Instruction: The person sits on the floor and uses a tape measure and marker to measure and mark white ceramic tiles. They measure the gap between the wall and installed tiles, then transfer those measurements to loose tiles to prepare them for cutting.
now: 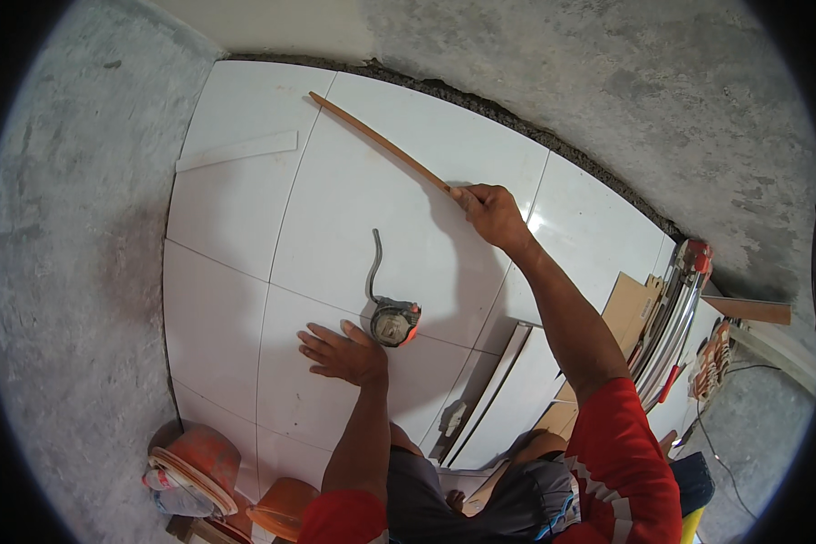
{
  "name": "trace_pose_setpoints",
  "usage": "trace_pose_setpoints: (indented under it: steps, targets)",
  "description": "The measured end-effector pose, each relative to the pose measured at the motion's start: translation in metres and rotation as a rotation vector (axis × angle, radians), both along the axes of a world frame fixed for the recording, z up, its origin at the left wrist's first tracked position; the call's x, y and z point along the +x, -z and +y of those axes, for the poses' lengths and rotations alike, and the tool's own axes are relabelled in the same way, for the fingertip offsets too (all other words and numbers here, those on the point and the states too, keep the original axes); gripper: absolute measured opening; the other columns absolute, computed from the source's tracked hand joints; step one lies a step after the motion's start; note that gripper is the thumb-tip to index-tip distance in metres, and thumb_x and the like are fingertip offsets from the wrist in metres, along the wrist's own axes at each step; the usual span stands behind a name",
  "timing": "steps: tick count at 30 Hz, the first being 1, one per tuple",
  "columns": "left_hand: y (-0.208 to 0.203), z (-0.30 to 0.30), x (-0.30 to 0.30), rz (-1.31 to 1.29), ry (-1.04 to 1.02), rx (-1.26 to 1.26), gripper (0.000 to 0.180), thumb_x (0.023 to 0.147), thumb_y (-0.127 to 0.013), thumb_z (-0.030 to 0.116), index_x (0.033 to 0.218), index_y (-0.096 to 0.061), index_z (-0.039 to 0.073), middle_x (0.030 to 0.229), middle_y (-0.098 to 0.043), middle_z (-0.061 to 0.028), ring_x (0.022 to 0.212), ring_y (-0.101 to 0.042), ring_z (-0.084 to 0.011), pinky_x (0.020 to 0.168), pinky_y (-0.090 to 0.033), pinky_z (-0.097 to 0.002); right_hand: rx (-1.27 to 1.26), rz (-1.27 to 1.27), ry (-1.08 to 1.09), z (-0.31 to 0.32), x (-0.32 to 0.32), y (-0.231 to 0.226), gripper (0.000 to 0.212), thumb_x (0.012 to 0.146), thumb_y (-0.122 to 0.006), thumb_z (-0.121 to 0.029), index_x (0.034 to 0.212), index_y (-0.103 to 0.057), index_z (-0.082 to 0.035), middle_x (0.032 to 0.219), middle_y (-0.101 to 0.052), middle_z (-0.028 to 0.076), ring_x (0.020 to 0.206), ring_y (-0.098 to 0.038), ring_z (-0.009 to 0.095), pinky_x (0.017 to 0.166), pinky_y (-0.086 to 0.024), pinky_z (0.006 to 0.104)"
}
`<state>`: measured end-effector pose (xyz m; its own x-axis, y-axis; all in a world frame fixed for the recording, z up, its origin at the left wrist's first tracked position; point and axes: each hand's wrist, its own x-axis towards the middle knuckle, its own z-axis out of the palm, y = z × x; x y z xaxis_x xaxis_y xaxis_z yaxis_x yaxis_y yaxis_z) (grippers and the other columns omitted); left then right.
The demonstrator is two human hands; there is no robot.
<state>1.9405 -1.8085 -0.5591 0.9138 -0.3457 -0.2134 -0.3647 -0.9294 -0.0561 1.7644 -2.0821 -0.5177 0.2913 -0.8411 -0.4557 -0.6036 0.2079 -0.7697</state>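
One slim brown wooden strip (381,143): beyond round black-and-orange tape measure (394,324), axis slanting far-left | right hand (493,216): clamped on near end | left hand (342,354): fingers spread, just beside tape measure

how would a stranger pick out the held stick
Start at the white tiled floor, then find the right hand. It holds a long, thin brown stick by one end. Unlike the white strip lying further left, this one is brown.
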Motion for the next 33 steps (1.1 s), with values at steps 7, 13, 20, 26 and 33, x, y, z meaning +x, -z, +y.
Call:
trace_pose_setpoints:
  steps: [7, 13, 20, 26, 33]
  targets:
    - [0.002, 0.004, 0.001, -0.011, 0.016, -0.013, 0.071, 0.105, -0.042, 0.043, 0.160, -0.024, 0.002, 0.169, -0.015, -0.0205, 0.155, -0.013, -0.0450, 0.119, -0.015, -0.0701, 0.659, -0.311, 0.166, 0.010, 0.020, -0.017, 0.053, 0.106, -0.055, -0.048, 0.115, -0.067, 0.004, 0.086, -0.066, 0.007, 0.068, -0.060, 0.011, 0.060, -0.053, 0.0298]
    - [0.005, 0.007, 0.001, -0.045, 0.051, -0.058, 0.070, 0.105, -0.042, 0.043, 0.159, -0.027, 0.001, 0.168, -0.017, -0.0222, 0.154, -0.015, -0.0472, 0.117, -0.017, -0.0722, 0.770, -0.585, 0.233, 0.042, 0.029, -0.011, 0.032, 0.098, -0.070, -0.029, 0.117, -0.068, -0.003, 0.088, -0.064, 0.004, 0.076, -0.059, 0.012, 0.066, -0.052, 0.0294]
    - [0.005, 0.008, -0.001, -0.110, 0.094, -0.069, 0.068, 0.107, -0.040, 0.044, 0.158, -0.029, 0.000, 0.166, -0.021, -0.0227, 0.153, -0.020, -0.0467, 0.115, -0.022, -0.0726, 0.467, -0.385, 0.265, 0.097, 0.042, -0.022, 0.037, 0.090, -0.079, -0.012, 0.121, -0.065, 0.001, 0.098, -0.069, 0.007, 0.090, -0.059, 0.011, 0.078, -0.050, 0.0282]
    - [-0.001, 0.005, 0.000, -0.056, 0.078, -0.042, 0.070, 0.107, -0.035, 0.046, 0.158, -0.025, -0.001, 0.166, -0.019, -0.0261, 0.153, -0.016, -0.0483, 0.116, -0.021, -0.0730, 0.330, -0.307, 0.248, 0.112, 0.035, -0.023, 0.048, 0.089, -0.078, -0.010, 0.132, -0.062, 0.003, 0.108, -0.070, 0.011, 0.098, -0.062, 0.014, 0.090, -0.050, 0.0299]
    - [0.000, 0.006, -0.003, -0.069, 0.102, -0.051, 0.070, 0.108, -0.033, 0.046, 0.158, -0.025, -0.001, 0.165, -0.019, -0.0261, 0.153, -0.016, -0.0483, 0.115, -0.022, -0.0735, 0.301, -0.342, 0.295, 0.122, 0.022, -0.015, 0.051, 0.089, -0.078, -0.010, 0.134, -0.060, 0.003, 0.114, -0.070, 0.013, 0.105, -0.063, 0.016, 0.090, -0.051, 0.0311]
